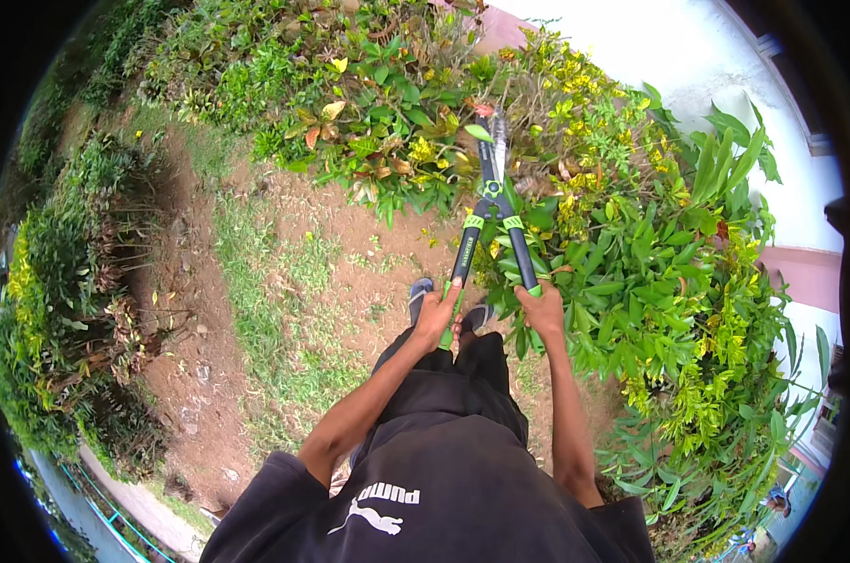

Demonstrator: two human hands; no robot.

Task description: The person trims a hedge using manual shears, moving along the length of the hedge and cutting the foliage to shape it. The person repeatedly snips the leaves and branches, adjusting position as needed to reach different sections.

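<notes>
Both hands hold a pair of hedge shears [493,200] with black and green handles. My left hand [437,314] is wrapped around the green grip of the left handle, and my right hand [541,310] grips the right one. The blades point away from me into the leafy hedge [396,105] and stand slightly apart, the right one blurred. A loose-looking green leaf [478,133] lies across the left blade, and a reddish leaf [484,110] shows at the tips. Broad green leaves [608,281] crowd close beside my right hand.
Sandalled feet [419,295] stand on bare soil with patchy grass [277,295]. The hedge curves round the front and right side, against a white and pink wall [678,49]. Another row of shrubs [80,302] runs along the left. A railing [111,517] shows at the lower left.
</notes>
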